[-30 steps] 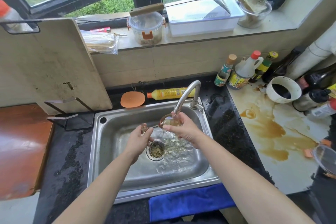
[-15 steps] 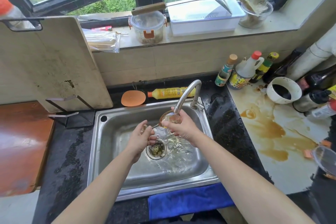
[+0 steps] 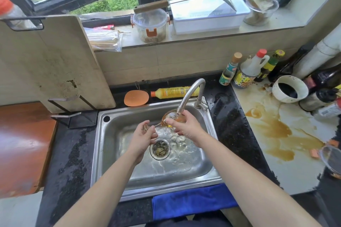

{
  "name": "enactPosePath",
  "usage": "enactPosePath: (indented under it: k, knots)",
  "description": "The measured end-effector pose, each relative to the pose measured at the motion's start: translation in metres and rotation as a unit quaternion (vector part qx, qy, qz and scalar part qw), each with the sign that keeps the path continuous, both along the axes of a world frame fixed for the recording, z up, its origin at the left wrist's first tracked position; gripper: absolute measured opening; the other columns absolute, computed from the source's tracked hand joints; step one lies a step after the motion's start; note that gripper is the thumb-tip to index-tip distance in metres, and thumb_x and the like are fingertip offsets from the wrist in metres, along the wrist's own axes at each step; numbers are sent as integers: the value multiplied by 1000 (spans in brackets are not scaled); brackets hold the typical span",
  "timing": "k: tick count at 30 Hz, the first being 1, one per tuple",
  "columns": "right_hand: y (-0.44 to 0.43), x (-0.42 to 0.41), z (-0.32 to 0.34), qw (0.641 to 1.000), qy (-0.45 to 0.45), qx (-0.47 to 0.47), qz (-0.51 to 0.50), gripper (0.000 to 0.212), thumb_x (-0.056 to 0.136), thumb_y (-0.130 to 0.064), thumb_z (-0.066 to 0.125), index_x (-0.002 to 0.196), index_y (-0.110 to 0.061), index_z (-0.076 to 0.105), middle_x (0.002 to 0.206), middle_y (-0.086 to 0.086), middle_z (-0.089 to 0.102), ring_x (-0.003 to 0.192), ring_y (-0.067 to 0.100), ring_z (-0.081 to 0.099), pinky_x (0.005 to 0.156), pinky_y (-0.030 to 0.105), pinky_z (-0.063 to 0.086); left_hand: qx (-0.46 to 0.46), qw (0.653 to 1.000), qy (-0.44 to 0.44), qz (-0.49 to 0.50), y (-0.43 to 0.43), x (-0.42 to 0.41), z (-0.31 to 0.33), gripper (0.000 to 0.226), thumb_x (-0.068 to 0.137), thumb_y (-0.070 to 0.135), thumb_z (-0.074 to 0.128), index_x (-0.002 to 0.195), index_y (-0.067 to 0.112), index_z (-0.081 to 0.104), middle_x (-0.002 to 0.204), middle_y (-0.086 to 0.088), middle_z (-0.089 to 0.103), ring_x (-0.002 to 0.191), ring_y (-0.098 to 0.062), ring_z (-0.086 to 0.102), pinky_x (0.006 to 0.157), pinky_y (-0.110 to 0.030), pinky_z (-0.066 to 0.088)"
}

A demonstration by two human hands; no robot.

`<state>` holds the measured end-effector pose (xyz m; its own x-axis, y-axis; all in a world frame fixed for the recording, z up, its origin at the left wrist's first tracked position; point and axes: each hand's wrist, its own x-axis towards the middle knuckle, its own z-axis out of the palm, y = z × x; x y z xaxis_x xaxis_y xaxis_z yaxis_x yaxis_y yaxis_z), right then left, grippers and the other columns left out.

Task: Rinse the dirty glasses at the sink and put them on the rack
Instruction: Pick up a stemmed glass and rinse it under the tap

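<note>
Both hands are over the stainless steel sink point(image 3: 114, 153), and between them lies a clear stemmed glass with an amber tint point(image 3: 172, 119), tipped on its side. The right hand point(image 3: 186, 128) has its grip wrapped round the bowl of the glass, holding it right under the mouth of the curved metal tap point(image 3: 191, 92). The left hand point(image 3: 143, 138) has its grip pinched together on the foot end of the stem, just left of and a little lower than the right grip. Water lies rippling on the sink floor below the two grips, around the round metal drain strainer point(image 3: 160, 149), which sits just under the left hand.

Beyond the right grip, a yellow bottle with an orange cap point(image 3: 173, 91) lies flat on the dark table point(image 3: 70, 162) behind the sink, with an orange oval scrubber point(image 3: 136, 98) beside it. Nearer than the grips, a blue cloth point(image 3: 191, 201) hangs at the front edge of the sink. Far left of the grips, a pale chopping board point(image 3: 49, 64) stands upright in a black metal stand point(image 3: 77, 116).
</note>
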<state>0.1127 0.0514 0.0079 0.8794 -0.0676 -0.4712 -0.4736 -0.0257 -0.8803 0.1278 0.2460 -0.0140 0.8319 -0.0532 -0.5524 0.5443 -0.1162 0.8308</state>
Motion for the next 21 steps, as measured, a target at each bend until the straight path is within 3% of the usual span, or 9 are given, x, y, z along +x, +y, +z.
enactPosePath:
  k: [5, 10, 14, 17, 21]
  knots:
    - [-2, 1, 0, 1000, 6, 1, 16, 62, 77, -20, 89, 128, -24, 55, 120, -3, 66, 103, 13, 68, 72, 23, 56, -2, 1000, 24, 3, 1, 3, -4, 44, 103, 16, 56, 144, 5, 44, 110, -7, 61, 81, -19, 60, 62, -26, 49]
    - [-2, 3, 0, 1000, -3, -1, 15, 62, 80, -30, 86, 132, -23, 52, 120, 0, 67, 90, 15, 70, 69, 23, 55, -8, 1000, 17, -8, 2, 2, 0, 43, 104, 23, 54, 144, 15, 42, 112, -15, 62, 87, -23, 66, 66, -28, 53]
    - [-3, 5, -1, 1000, -2, -8, 16, 58, 77, -34, 89, 124, -28, 56, 120, -1, 67, 104, 17, 69, 81, 30, 60, -17, 999, 29, 2, -1, 4, 0, 44, 104, 16, 53, 146, 11, 41, 129, -14, 54, 93, -25, 67, 69, -29, 55]
    - [-6, 8, -1, 999, 7, 0, 32, 61, 74, -19, 91, 124, -26, 56, 116, 1, 68, 106, 18, 68, 81, 29, 58, -3, 999, 36, 3, 0, 5, 0, 47, 104, 18, 52, 149, 8, 38, 119, -9, 59, 81, -20, 62, 59, -25, 50]
    - [-8, 10, 3, 998, 5, -40, 47, 67, 77, -37, 88, 132, -27, 52, 107, 1, 65, 98, 14, 64, 79, 26, 53, -4, 999, 37, 3, 1, 8, -1, 42, 106, 25, 50, 144, 10, 42, 108, -13, 62, 74, -19, 59, 61, -28, 48]
